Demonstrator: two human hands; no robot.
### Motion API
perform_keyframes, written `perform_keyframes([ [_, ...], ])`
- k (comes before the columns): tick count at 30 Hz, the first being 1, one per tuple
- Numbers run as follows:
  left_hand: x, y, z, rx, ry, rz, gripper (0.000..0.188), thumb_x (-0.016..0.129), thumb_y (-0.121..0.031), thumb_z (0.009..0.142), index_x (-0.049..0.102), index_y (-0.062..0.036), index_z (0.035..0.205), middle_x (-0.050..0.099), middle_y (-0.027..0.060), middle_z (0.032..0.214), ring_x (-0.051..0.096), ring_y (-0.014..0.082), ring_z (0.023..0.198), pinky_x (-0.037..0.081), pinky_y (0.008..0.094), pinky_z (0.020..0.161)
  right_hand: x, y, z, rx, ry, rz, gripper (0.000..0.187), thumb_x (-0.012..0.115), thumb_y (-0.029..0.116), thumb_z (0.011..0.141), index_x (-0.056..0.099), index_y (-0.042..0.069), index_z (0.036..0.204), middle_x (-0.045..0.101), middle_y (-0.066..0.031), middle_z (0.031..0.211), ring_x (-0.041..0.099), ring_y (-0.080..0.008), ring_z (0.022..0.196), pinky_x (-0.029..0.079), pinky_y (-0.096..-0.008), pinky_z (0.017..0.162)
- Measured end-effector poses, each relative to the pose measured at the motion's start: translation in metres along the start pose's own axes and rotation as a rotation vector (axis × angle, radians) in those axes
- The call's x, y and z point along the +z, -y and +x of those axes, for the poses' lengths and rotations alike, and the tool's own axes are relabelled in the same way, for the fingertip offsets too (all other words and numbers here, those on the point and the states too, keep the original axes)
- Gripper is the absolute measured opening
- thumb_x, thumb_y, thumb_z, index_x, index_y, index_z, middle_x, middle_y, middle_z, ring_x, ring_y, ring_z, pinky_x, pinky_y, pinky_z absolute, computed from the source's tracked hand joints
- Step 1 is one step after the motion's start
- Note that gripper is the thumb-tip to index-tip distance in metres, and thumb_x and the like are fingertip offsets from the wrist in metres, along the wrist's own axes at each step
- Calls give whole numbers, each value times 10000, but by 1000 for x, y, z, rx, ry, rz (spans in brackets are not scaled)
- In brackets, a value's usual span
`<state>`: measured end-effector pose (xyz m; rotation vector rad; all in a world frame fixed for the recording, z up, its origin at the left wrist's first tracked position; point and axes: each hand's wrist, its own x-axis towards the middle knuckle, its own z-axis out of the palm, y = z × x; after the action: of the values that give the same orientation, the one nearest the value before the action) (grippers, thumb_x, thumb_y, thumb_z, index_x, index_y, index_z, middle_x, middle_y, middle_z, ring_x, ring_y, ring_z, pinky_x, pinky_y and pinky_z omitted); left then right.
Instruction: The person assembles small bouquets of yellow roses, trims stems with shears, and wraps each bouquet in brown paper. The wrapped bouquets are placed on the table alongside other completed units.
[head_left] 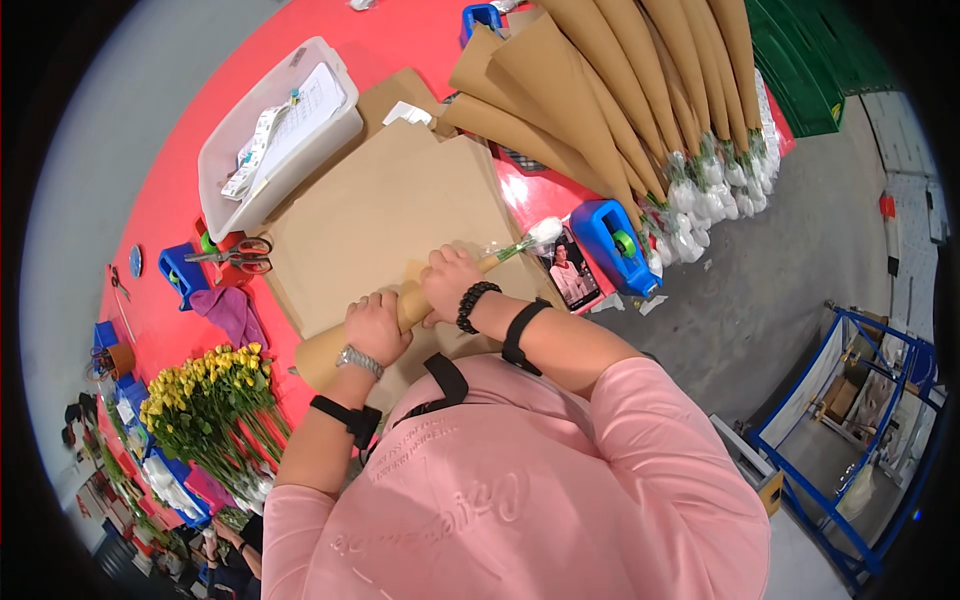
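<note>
Together, the left hand (377, 325) and right hand (450, 282) clamp a brown paper cone (412, 303) over the paper sheets (390, 210), near scissors (238, 255).

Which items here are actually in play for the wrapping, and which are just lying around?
In play:
left hand and right hand, both gripping the kraft-paper bundle
stack of kraft sheets
blue tape dispenser
yellow flowers
wrapped bouquets

Lying about:
scissors
white bin
phone
purple cloth
</note>
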<state>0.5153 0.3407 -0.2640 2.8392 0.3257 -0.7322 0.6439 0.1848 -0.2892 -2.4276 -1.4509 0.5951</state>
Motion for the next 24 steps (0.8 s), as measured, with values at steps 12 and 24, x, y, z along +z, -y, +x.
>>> perform_keyframes([
  [12,-22,37,27,-24,-134,-191,935,894,-492,695,495,-5,1387,507,223,1304,508,406,1238,453,477,1069,32,-18,10,-27,-384,179,328,780,306,811,660,100,1036,568,-72,1018,538,-279,1070,414,-432,912],
  [24,-17,46,54,-116,-90,-319,487,810,-412,791,595,-80,1075,627,152,1088,568,355,1128,457,510,949,18,-33,17,111,-427,470,760,852,243,746,530,93,1418,561,-165,1266,514,-378,1187,423,-480,1002],
])
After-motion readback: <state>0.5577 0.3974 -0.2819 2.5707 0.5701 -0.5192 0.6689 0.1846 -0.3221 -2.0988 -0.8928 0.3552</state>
